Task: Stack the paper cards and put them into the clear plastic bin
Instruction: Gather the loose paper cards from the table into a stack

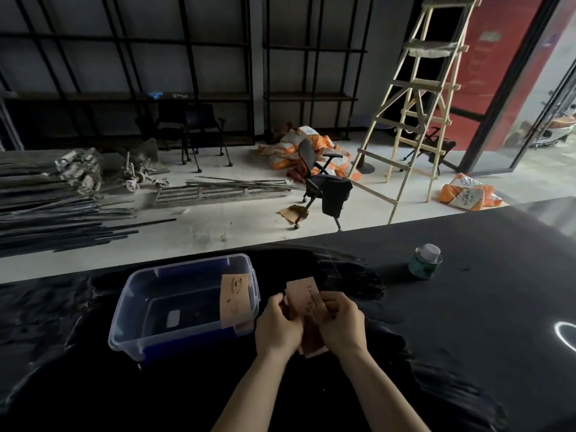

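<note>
A: Where are the cards at this moment?

B: The small stack of light brown paper cards [307, 302] is held above the black glossy bench [467, 322], just to the right of the clear rectangular plastic bin with blue handles [124, 307]. Both hands have it. The left hand [279, 325] is closed around the left edge of the stack, and the right hand [341, 322] is closed around the right edge, with the thumb lying on the top card.

A: So which step is it?

B: I judge it is the stacking step. The edges do not look fully even; at the near end some cards stick out a little under the hands. The hands seem to be squaring them.

A: And the next move?

B: I think the stack must first be pressed flush, then carried left over the bin wall and set down inside. A loose grip could let the cards slide apart.

A: Is something in the bin already?

B: Yes. One brown printed paper card [236, 299] is at the right side of the bin, and it seems to lean against that wall, but I cannot tell this surely. The rest of the bin floor looks bare.

A: Anything else near?

B: A small greenish jar with a pale lid [424, 261] stands well to the right of the bin, apart from the hands.
</note>
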Demonstrator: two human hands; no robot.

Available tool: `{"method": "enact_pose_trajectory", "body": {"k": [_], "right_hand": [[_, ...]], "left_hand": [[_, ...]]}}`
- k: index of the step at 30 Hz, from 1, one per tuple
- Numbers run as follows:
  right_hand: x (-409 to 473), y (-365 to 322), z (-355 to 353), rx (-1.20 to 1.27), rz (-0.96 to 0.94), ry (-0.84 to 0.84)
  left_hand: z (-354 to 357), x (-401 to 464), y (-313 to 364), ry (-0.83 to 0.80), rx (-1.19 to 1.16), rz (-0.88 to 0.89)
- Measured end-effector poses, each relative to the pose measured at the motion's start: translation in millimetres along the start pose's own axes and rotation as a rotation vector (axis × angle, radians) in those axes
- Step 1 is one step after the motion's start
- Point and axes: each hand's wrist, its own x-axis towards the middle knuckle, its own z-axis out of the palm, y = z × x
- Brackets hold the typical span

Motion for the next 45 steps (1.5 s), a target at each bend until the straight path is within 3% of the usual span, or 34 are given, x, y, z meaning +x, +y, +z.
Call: {"method": "enact_pose_trajectory", "body": {"k": [6,12,18,23,30,36,41,45], "right_hand": [[18.1,9.1,5.5,-0.199,0.029,-0.092],[24.1,13.0,10.6,-0.292,0.041,-0.198],[15.1,21.1,11.5,-0.139,0.111,-0.215],[-6.8,25.7,-2.1,0.197,0.107,-0.214],[-54.6,13.5,-14.4,0.391,-0.046,-0.255],[-100.8,-12.7,23.0,0.281,-0.229,-0.334],[-143.2,-27.8,72.6,0.226,-0.349,-0.447],[-171.6,-22.7,115.2,0.232,-0.338,-0.572]], "left_hand": [[7.2,12.5,-4.5,-0.027,0.217,-0.091],[20.3,18.4,-0.6,-0.026,0.247,-0.137],[22.2,15.7,-6.7,-0.055,0.164,-0.096],[10.6,-0.6,-12.3,-0.077,-0.087,-0.001],[-36.4,-31.5,-32.3,-0.142,-0.211,0.237],[-101.5,-49.9,-69.5,-0.183,-0.27,0.216],[-143.6,-73.3,-119.2,-0.056,-0.269,0.325],[-162.7,-85.8,-158.3,-0.059,-0.284,0.297]]}}
